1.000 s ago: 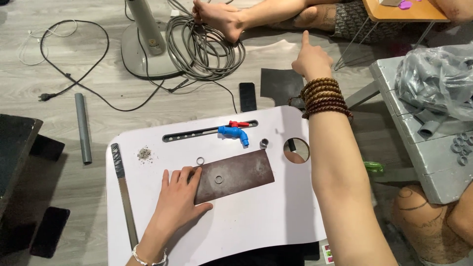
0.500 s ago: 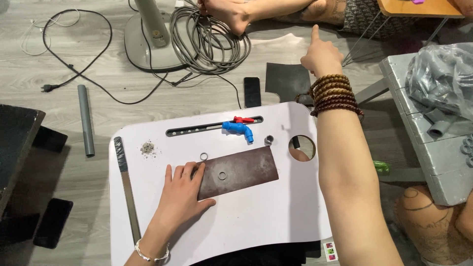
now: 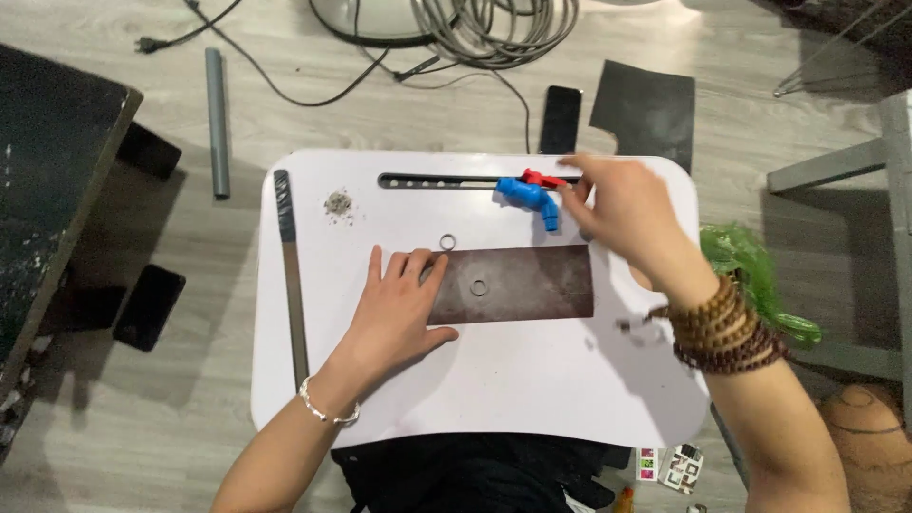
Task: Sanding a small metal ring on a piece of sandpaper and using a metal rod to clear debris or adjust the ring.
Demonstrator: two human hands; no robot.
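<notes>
White bench (image 3: pixel 494 399) on wood floor; left hand (image 3: pixel 399 318) flat, fingers spread, pinning brown metal plate (image 3: pixel 532 285) just right of it. Right hand (image 3: pixel 622 214), loosely apart, reaches blue tap (image 3: pixel 527 198); likely light, rigid, grip body.

A grey pipe (image 3: pixel 218 122), coiled cables (image 3: pixel 494 24) and a phone (image 3: pixel 560 118) lie on the floor.

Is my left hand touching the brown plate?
Touching. The head view shows the left hand flat on the table, its fingers overlapping the left end of the brown plate.
</notes>
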